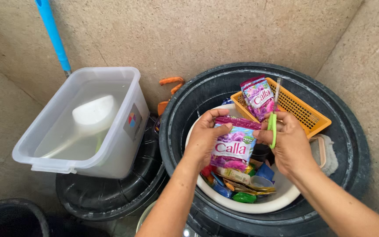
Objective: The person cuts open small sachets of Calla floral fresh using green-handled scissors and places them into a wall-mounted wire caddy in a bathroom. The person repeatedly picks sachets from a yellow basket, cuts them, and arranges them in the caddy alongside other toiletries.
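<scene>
The left hand [205,136] grips a pink and purple sachet [234,145] by its left edge, thumb across the front, holding it upright above the white basin [259,205]. The right hand [289,142] is closed around green-handled scissors [273,118], their blades pointing up, just beside the sachet's upper right corner. The basin sits inside a large black tub [352,145] and holds a heap of smaller coloured packets [242,184] beneath the sachet. Behind the basin, an orange plastic basket [303,112] rests on the tub's inside, with a second pink sachet [259,97] leaning in it. Left of the basin, a clear plastic box [119,145] of water holds a white scoop [94,115].
</scene>
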